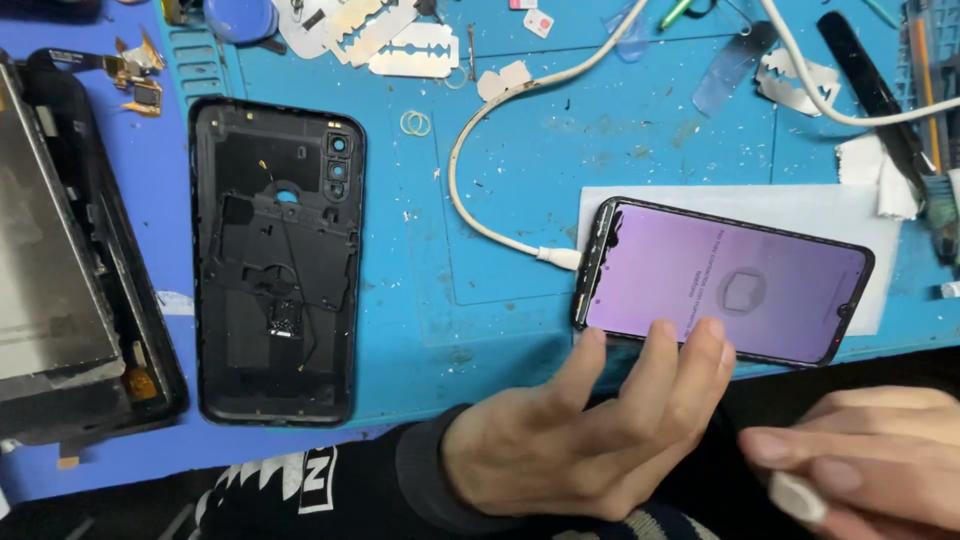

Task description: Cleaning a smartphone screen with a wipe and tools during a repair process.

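A black smartphone lies on a white sheet at the right, its purple screen lit and a white cable plugged into its left end. My left hand reaches in from the bottom edge, fingers spread, its fingertips touching the phone's near edge. My right hand sits at the bottom right corner with its fingers closed on a small white object. It is apart from the phone.
A black phone back cover lies inside-up on the blue work mat. An opened device with a grey screen panel lies at the far left. Razor blades, metal pry tools, a brush and small parts crowd the far edge.
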